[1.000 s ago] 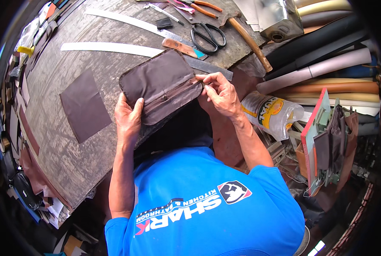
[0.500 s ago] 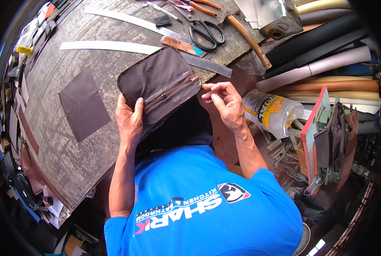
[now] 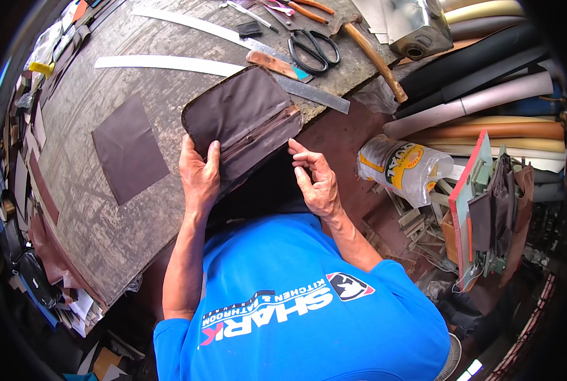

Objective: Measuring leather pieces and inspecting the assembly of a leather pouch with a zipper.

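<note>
A dark brown wallet (image 3: 242, 108) with rounded far corners and a zipper strip across its near part is tilted at the table's edge. My left hand (image 3: 199, 168) grips its near left side, thumb on top and the other fingers mostly hidden underneath. Beside the near right corner is my right hand (image 3: 318, 184). Its fingers are loosely bent, the index fingertip close to the wallet's edge and the thumb apart; nothing shows between them. A flat dark brown sheet (image 3: 131, 149) lies on the table to the left.
On the worn table (image 3: 80, 235), beyond the wallet, lie long metal rulers (image 3: 169, 62), a wooden-handled knife (image 3: 270, 62), black scissors (image 3: 314, 52) and a hammer (image 3: 372, 57). Material rolls (image 3: 474, 108), a clear plastic bag (image 3: 404, 162) and a rack of brown pieces (image 3: 499, 203) stand right.
My right hand has come left and slightly nearer, along the wallet's right edge. The wallet, still in my left hand, sits slightly farther right in view; the whole view has shifted a little.
</note>
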Demonstrator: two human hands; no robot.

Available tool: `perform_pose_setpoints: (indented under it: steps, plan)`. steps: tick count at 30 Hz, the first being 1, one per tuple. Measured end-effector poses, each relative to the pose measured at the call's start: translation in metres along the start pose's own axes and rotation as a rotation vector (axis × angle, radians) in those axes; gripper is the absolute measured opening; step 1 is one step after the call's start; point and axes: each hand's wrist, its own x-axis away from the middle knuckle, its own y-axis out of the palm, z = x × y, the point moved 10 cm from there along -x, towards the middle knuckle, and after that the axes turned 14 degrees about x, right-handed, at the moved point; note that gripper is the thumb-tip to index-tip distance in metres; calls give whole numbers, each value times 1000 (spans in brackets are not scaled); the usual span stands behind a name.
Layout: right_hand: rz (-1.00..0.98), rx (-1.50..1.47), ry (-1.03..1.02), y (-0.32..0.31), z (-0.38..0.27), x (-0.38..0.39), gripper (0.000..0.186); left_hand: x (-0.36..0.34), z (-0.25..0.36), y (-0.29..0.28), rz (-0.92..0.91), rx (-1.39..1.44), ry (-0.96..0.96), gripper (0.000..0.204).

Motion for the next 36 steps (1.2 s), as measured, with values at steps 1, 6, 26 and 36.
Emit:
perform_pose_setpoints:
  steps: [1,6,26,36]
  plan:
    - [1,0,0,1,-2,-1,29,0,0,0,-1,0,0,33]
    - [92,10,-12,4,-8,-5,40,1,1,0,10,6,-3,33]
    - [-66,926,-420,83,-68,30,38,-10,17,-37,34,-557,217,61]
    - [-144,1007,-619,107,-98,32,28,-9,18,-36,28,-507,232,60]
